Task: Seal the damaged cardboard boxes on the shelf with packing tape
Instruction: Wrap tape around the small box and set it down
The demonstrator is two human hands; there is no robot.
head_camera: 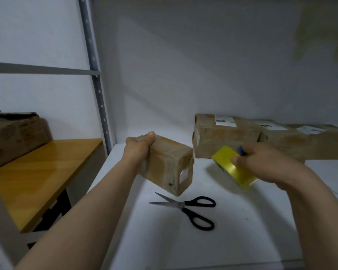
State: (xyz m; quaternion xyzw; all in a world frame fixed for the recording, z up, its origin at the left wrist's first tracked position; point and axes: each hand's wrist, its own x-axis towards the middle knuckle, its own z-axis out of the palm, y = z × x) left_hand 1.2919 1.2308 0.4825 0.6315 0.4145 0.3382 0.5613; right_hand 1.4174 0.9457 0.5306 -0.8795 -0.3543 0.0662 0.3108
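The left hand (140,147) grips the far end of a small brown box (170,166), with the thumb on top. The box sits on the white shelf (183,240). The right hand (261,162) is a bit blurry, but its fingers curl around a yellow roll of tape (230,168), just right of the box. Black scissors (185,207) lie open in front. Bigger boxes (222,141) with white labels sit at the back. Another box (14,137) rests on a wooden table (41,176) to the left.
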